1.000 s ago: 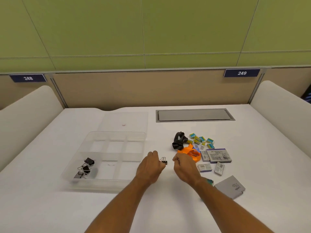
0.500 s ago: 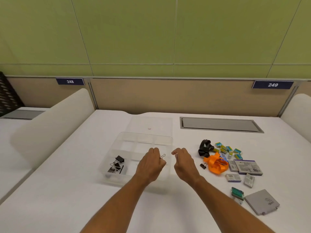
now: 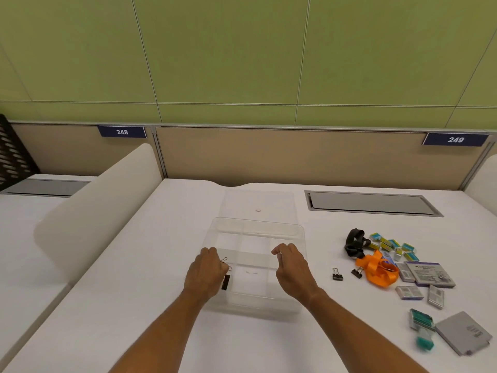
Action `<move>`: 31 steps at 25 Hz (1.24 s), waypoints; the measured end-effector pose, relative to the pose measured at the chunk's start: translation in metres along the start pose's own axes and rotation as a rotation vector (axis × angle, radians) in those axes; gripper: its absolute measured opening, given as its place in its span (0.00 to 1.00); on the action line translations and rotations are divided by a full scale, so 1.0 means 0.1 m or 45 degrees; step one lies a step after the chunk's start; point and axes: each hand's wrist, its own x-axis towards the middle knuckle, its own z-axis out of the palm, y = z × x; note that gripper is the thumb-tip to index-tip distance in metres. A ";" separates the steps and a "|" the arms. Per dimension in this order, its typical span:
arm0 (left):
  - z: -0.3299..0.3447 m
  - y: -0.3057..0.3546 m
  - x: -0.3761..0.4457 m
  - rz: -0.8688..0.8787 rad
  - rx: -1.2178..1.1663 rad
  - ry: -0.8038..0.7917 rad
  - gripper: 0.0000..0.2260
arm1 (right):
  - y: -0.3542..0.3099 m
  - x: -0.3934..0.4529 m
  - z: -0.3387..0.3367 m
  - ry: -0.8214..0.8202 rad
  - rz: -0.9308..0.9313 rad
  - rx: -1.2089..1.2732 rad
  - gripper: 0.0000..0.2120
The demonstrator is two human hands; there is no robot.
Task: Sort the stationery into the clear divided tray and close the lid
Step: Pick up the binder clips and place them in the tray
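**Binder clip held over the clear tray**

While both forearms reach out over the white counter (image 3: 134, 305), the left hand (image 3: 205, 273) hangs above the near left part of the clear divided tray (image 3: 258, 224), its fingers curled round a binder clip (image 3: 225, 281). The clip's wire loops stick up past the knuckles and its black body shows just below the hand. Whether it is over the corner compartment or the one next to it cannot be told, since the hand hides that part of the tray.

The right hand (image 3: 291, 270) hovers over the near right part of the tray, fingers loosely curled and holding nothing.

Beyond the tray its clear lid (image 3: 258, 203) lies flat on the counter, touching the tray's far edge.

To the right, well apart from the tray, the rest of the stationery lies loose: two small black clips (image 3: 337, 275), an orange strap (image 3: 377, 270), a black strap (image 3: 354, 242), a scatter of small teal and yellow boxes (image 3: 392, 244), several grey staple boxes (image 3: 427, 274), a teal correction tape (image 3: 422, 329) and a grey flat case (image 3: 461, 332).
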 end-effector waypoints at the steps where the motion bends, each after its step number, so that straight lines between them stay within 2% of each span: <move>1: 0.02 -0.05 0.03 0.021 0.043 -0.038 0.08 | -0.03 0.01 0.04 0.002 0.006 -0.005 0.16; 4: 0.10 -0.08 0.08 0.126 0.129 -0.145 0.09 | -0.12 0.04 0.15 -0.003 0.016 -0.017 0.14; 12: 0.08 -0.15 0.12 0.283 0.030 -0.302 0.09 | -0.43 0.10 0.33 -0.091 -0.009 0.028 0.13; 18: -0.04 -0.27 0.14 0.329 0.094 -0.058 0.13 | -0.72 0.22 0.49 -0.216 0.037 0.223 0.10; 21: -0.11 -0.39 0.17 0.279 0.132 0.072 0.16 | -0.84 0.25 0.58 -0.292 0.038 0.254 0.09; 31: -0.15 -0.60 0.14 0.231 0.042 0.079 0.17 | -0.94 0.28 0.68 -0.438 0.008 0.110 0.22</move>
